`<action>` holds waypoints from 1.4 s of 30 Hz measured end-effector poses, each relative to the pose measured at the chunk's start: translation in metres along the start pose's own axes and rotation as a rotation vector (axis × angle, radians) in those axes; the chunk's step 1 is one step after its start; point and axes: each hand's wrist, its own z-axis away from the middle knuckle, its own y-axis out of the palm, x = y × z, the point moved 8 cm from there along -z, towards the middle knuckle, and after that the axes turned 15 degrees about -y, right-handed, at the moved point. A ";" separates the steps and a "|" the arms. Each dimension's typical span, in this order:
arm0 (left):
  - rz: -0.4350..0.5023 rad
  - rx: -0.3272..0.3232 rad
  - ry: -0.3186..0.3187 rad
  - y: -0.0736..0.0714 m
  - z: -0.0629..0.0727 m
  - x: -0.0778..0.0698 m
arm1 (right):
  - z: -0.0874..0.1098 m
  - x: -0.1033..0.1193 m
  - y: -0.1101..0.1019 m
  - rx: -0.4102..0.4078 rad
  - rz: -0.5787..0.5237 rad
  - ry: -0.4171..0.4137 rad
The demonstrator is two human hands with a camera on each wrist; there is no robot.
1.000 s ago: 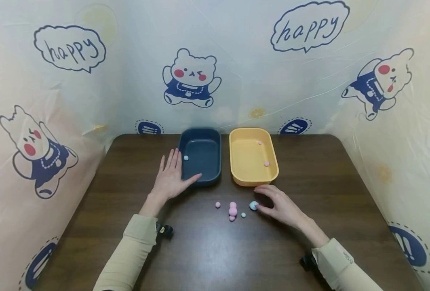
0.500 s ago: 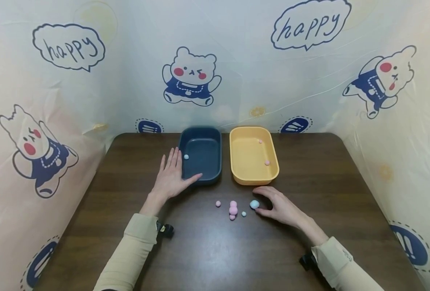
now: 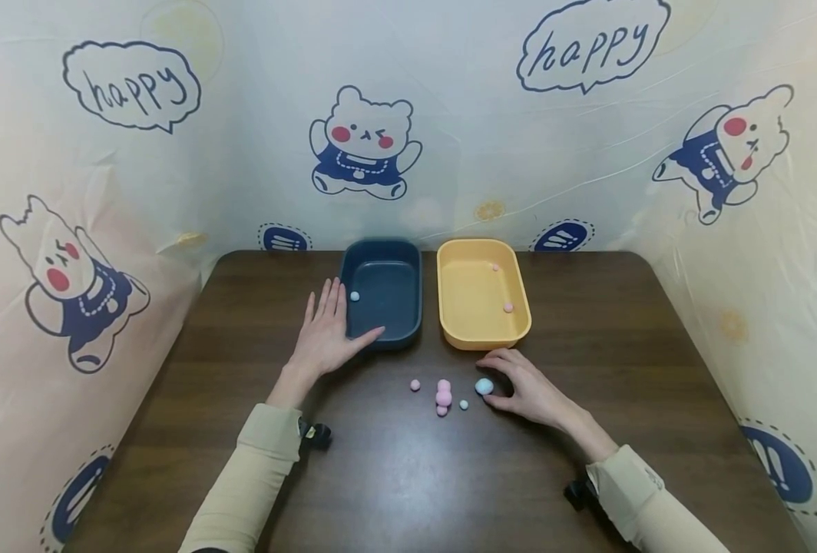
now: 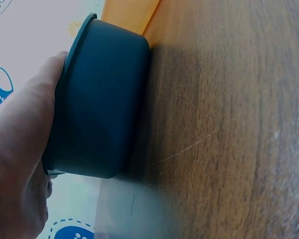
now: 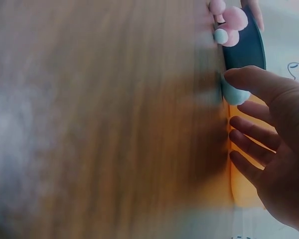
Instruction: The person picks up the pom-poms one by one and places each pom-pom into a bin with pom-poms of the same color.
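Note:
My left hand [image 3: 324, 338] rests with straight fingers along the left and front rim of a dark blue bin [image 3: 408, 307]; the left wrist view shows the palm against its side. A small pale blue ball [image 3: 355, 296] lies in that bin. My right hand [image 3: 529, 388] is by a larger light blue ball [image 3: 484, 386] on the table. Its thumb tip is right at the near side of the ball, and the curved fingers arch beyond it with a gap. Left of it are a tiny blue ball [image 3: 464, 405], several pink balls [image 3: 444, 398] close together, and a lone pink ball [image 3: 415, 385].
A yellow bin [image 3: 484, 338] stands right of the blue one, with two small pink balls [image 3: 508, 307] inside. Both bins are at the back edge of the dark wooden table [image 3: 381, 491]. A printed curtain [image 3: 464, 115] hangs behind and at both sides.
The right thumb has shifted round from the right side of the light blue ball to its near side. The left hand stays on the blue bin. The head view has tilted slightly.

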 end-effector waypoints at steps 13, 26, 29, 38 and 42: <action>-0.004 0.001 -0.001 0.001 0.000 0.000 | -0.001 0.000 0.004 -0.017 0.018 -0.012; -0.011 0.008 0.003 0.002 -0.001 -0.001 | 0.003 -0.010 0.005 -0.118 -0.169 -0.012; -0.015 0.001 0.004 0.002 -0.001 -0.001 | 0.005 -0.016 0.006 -0.147 -0.228 -0.008; -0.014 0.011 0.000 0.003 -0.002 0.000 | 0.007 -0.023 0.009 -0.162 -0.299 -0.018; -0.015 0.011 -0.003 0.003 -0.001 0.000 | 0.008 -0.024 0.011 -0.156 -0.306 -0.005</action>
